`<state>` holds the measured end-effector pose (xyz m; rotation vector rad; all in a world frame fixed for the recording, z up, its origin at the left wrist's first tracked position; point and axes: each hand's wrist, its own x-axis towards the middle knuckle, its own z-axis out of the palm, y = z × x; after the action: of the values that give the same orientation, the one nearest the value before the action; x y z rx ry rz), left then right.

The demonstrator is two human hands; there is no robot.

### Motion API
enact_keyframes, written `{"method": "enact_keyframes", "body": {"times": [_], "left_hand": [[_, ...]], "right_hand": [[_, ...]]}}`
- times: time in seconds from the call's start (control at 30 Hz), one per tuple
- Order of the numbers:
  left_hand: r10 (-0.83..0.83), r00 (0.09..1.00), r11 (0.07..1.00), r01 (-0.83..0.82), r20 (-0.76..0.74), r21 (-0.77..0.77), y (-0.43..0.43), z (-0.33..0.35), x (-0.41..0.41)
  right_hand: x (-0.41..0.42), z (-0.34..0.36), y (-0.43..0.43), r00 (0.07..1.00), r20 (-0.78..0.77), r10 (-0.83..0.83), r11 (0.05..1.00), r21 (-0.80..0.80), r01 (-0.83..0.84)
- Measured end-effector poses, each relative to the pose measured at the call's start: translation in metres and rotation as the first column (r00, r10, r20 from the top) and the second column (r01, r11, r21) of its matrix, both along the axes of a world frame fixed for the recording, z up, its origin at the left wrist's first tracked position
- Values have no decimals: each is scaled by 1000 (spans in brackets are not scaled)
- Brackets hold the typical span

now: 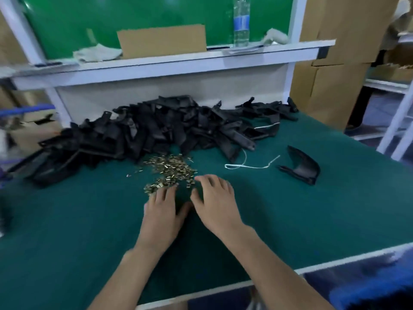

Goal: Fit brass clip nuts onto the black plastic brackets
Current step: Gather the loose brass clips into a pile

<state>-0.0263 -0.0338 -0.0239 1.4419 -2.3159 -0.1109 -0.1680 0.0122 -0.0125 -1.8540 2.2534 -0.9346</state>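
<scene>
A loose heap of small brass clip nuts (pixel 171 170) lies on the green table mat (pixel 67 220), just in front of a big pile of black plastic brackets (pixel 143 130). My left hand (pixel 163 211) lies flat, palm down, with its fingertips in the near edge of the brass heap. Beside it, my right hand (pixel 214 200) hovers with spread, slightly bent fingers at the heap's right edge. Neither hand holds anything that I can see. One black bracket (pixel 301 166) lies alone to the right.
A white string (pixel 248 165) trails across the mat between the pile and the lone bracket. A raised shelf (pixel 178 61) behind carries a cardboard piece (pixel 162 41), rags and a water bottle (pixel 241 21). Cardboard boxes (pixel 330 63) stand at the right.
</scene>
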Motion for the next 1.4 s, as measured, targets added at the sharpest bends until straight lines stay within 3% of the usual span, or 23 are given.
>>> {"method": "enact_keyframes", "body": {"times": [0.17, 0.37, 0.83, 1.03, 1.07, 1.2, 1.4], "left_hand": [[185, 983, 982, -184, -21, 44, -44, -6, 19], [101, 992, 991, -94, -74, 91, -92, -12, 10], [-33, 994, 991, 46, -102, 123, -167, -14, -3], [-103, 995, 989, 102, 5, 111, -175, -12, -5], [-112, 994, 987, 110, 10, 113, -174, -11, -4], [-145, 989, 982, 146, -14, 117, -171, -8, -5], [-225, 974, 965, 226, -22, 134, -171, -8, -5]], "right_hand": [[-2, -18, -38, 991, -136, 9, 985, 172, 15], [-10, -21, -89, 977, -161, 140, 966, 240, -99], [-24, -23, -170, 953, -85, 292, 949, 154, -277], [-31, -15, -183, 915, 327, 237, 971, -52, -233], [-32, -14, -186, 914, 338, 223, 974, -104, -200], [-33, -12, -202, 989, 140, 51, 962, -273, -11], [-40, -13, -223, 976, 214, 24, 999, -35, -17]]}}
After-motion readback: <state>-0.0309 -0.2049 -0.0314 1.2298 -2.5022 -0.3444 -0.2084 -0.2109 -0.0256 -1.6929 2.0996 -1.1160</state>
